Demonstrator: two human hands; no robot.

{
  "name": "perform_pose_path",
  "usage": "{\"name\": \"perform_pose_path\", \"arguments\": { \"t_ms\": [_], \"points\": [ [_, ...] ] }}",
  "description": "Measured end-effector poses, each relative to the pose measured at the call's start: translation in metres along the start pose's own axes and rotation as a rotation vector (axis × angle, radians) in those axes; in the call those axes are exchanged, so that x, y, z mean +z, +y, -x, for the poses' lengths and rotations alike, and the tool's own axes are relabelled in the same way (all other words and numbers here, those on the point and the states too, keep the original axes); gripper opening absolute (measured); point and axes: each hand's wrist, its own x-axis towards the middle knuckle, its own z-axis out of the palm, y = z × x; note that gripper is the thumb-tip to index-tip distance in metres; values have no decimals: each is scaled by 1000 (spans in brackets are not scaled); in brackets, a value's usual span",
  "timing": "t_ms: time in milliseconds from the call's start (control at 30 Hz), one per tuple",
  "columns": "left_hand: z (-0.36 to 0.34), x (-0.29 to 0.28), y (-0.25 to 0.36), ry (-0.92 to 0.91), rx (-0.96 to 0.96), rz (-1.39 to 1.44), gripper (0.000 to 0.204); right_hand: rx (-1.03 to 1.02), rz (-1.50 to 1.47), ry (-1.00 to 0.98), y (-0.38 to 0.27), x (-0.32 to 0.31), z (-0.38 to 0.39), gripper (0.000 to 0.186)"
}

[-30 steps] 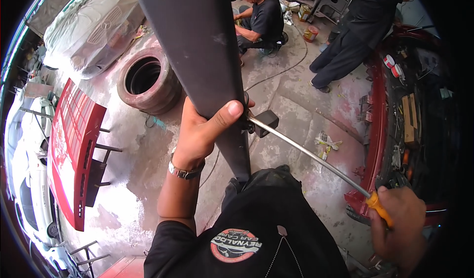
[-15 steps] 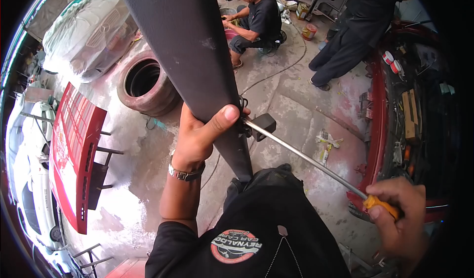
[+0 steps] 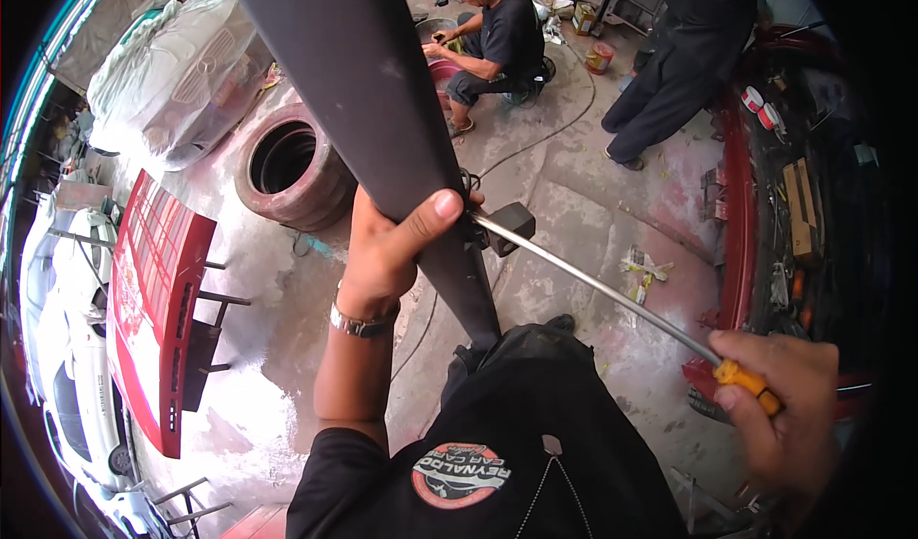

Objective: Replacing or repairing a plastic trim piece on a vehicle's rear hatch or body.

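Above a round red chest badge [image 3: 460,474], left hand [image 3: 387,252] fingers wrap the dark panel [image 3: 354,89]; right hand [image 3: 779,415] fingers pinch the orange-handled screwdriver [image 3: 612,295].

long orange-handled screwdriver [image 3: 612,295] slants against the dark upright panel [image 3: 382,128].

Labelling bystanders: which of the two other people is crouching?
The person in the cap, upper centre beside the stacked tyres; the other person, to the right, stands.

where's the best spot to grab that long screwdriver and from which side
Probably by its orange handle, coming from the lower right end. The thin bare shaft is slick and its tip sits against the dark panel. The right hand wraps the handle that way.
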Motion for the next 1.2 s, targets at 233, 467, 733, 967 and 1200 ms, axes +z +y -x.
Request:
{"name": "perform_pose_path", "arguments": {
  "t_ms": [233,467,733,967,1200],
  "points": [
    [-12,-9,18,-160,106,51,51,-192,360,53,2,-14,32,42],
    [-18,-1,25,-174,122,98,47,-274,432,57,12,-4,31,44],
    [-16,3,21,-200,148,61,53,-312,441,74,11,0,34,43],
    [-8,3,22,-193,132,68,51,-321,445,50,10,2,39,45],
    [-3,14,24,-120,107,26,47,-426,1020,118,-11,13,57,38]
  ]
}}
